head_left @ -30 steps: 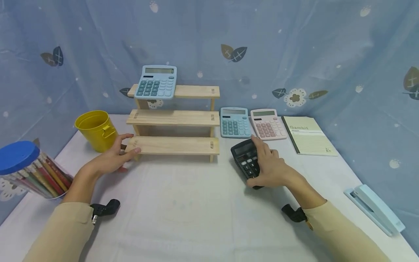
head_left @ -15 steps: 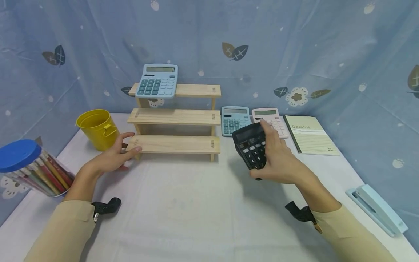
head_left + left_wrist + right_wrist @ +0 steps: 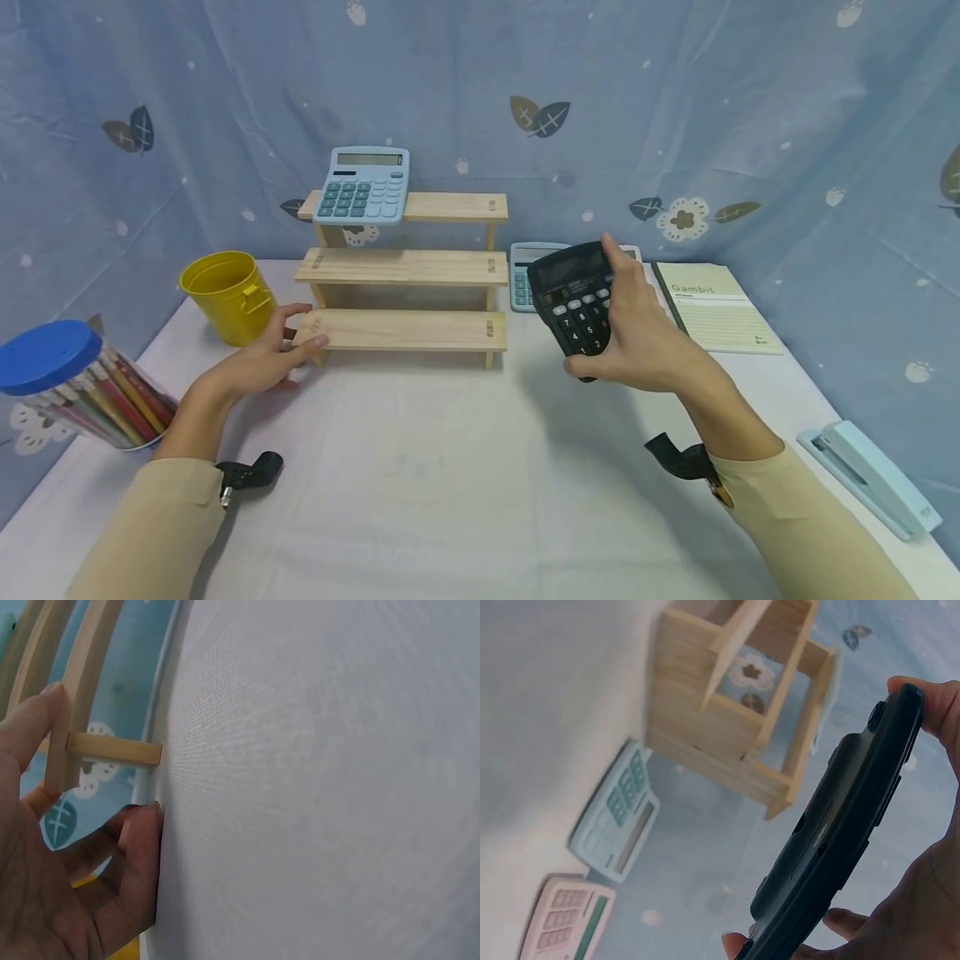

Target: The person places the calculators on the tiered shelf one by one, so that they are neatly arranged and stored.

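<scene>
The work is looking partway along: one pale blue calculator (image 3: 363, 187) is already resting on the top tier of the wooden rack (image 3: 412, 265), to the right of and beyond the left hand (image 3: 258, 358), while the black calculator (image 3: 573, 300) is hanging in the right hand (image 3: 645, 333), clear of the table (image 3: 420, 467) and not yet set down. Placing that one seems left to do; whether the two lying beyond the right hand are also waiting, I cannot tell.

The hands are working well apart. The right is gripping the black calculator by its opposite ends, keys facing up; the left is pinching the near left end of the lowest tier — thumb in front, a finger behind.

Counting up, four calculators are showing: those two, plus a blue-green one (image 3: 615, 814) and a pink one (image 3: 566, 919), the pink mostly hiding behind the right hand in the head view. One rack is offering three tiers. One yellow bucket (image 3: 236, 317) is standing just beyond the left hand, one lidded pencil jar (image 3: 48, 358) is leaning to its left — its pencils overlapping too much to count. One notebook (image 3: 720, 312) is lying beyond the right hand, one stapler (image 3: 873, 479) to its right.
</scene>
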Action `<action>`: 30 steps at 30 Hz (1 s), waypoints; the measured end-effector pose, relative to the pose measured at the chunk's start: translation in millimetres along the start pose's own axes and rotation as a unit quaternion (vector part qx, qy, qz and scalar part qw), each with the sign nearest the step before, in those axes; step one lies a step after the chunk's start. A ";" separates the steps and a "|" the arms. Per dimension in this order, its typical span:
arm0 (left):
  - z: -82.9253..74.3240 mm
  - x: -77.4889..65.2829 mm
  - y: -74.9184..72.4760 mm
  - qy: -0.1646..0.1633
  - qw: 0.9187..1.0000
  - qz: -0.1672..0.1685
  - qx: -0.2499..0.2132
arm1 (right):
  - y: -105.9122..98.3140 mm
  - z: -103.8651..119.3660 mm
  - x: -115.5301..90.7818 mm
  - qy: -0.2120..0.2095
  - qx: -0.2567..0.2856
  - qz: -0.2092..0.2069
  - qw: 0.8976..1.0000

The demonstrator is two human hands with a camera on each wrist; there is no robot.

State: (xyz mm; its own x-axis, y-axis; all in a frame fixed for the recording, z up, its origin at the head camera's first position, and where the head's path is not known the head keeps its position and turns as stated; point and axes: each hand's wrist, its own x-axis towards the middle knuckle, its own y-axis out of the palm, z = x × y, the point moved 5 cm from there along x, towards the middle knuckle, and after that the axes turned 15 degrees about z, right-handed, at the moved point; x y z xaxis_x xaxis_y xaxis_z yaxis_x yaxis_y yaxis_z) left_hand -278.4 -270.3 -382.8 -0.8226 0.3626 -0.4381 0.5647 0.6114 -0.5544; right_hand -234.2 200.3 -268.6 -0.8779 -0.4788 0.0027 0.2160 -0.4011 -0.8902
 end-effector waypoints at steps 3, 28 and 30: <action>1.2 0.6 0.2 -0.002 1.000 0.000 0.001 | -2.2 3.4 6.7 -0.001 0.006 0.008 1.000; 0.5 -0.9 2.5 0.002 1.000 0.000 0.002 | -28.8 57.0 96.1 -0.052 -0.027 -0.007 0.998; -1.7 -0.6 0.9 0.001 1.000 -0.003 0.005 | -32.4 59.9 103.5 -0.050 -0.020 -0.006 0.999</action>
State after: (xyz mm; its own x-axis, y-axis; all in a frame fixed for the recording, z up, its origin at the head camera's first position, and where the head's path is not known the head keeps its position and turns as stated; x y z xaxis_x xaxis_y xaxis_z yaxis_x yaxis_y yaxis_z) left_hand -277.5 -268.7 -381.8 -0.8258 0.3614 -0.4330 0.5610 0.6057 -0.5643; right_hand -306.5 117.0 -212.2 -0.8331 -0.5502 0.0578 0.1862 -0.3773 -0.9072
